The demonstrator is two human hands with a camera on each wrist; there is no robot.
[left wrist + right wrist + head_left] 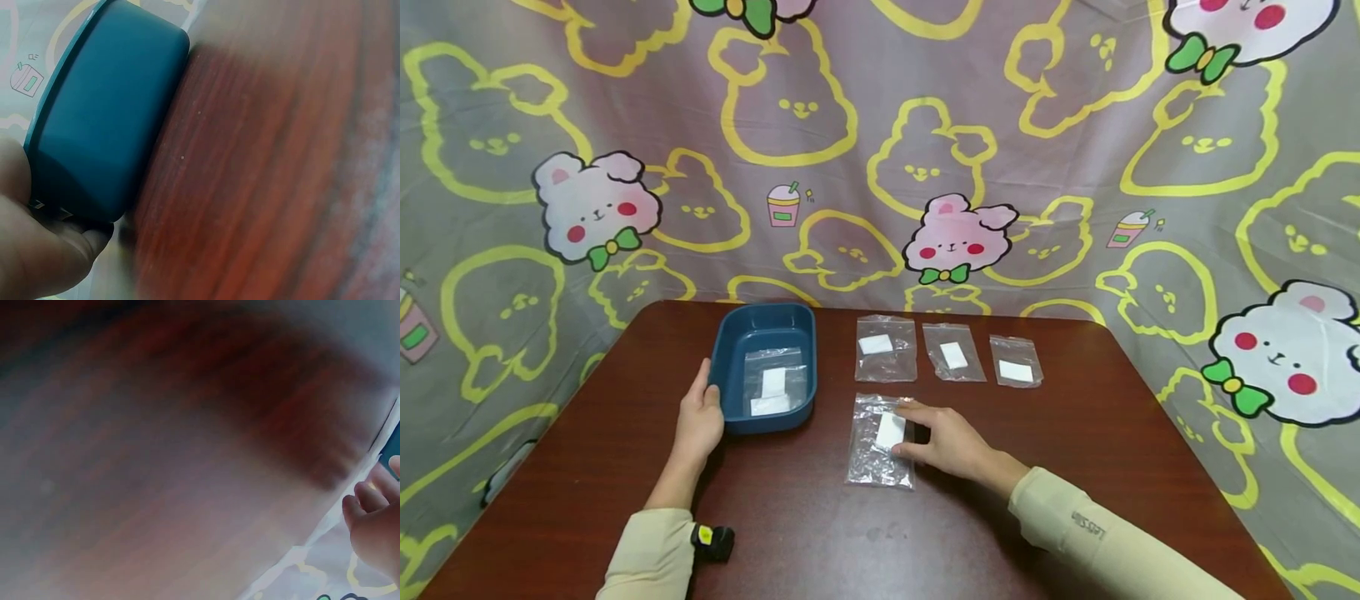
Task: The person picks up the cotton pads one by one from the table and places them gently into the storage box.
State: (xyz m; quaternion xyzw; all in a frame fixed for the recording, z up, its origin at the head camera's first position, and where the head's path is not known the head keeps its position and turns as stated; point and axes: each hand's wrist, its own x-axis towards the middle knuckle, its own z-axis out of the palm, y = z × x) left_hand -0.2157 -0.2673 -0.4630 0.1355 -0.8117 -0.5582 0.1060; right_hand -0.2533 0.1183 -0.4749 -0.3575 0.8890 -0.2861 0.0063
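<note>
Cartoon-printed fabric [842, 83] hangs round the back and sides of a dark reddish-brown counter [820, 517], which I am looking down on from afar. Near the middle of it, a clear bag [867, 458] with a white piece [891, 431] inside lies just under my right grip [947, 442]; thumb and forefinger stand apart by the piece's near and far corners, and I cannot tell whether they pinch it. My left grip [698, 421] rests against the outer wall of a blue tray [793, 423], and I see no finger hooked inside it. I judge the bag light, limp and slippery, its wrinkled film likely to slide or fold, so I would take hold through the plastic on the white piece, which looks firmer; the loose film alone would sag. How hard or fragile that piece is, I can't say. Bags [775, 367] in the tray overlap, so their number is unclear, and glare muddles the film. Three more filled bags [902, 362] lie in a row toward the back. My left wrist view shows only the tray's outside, and the right wrist view is mostly blurred counter, with no bag that I can make out
</note>
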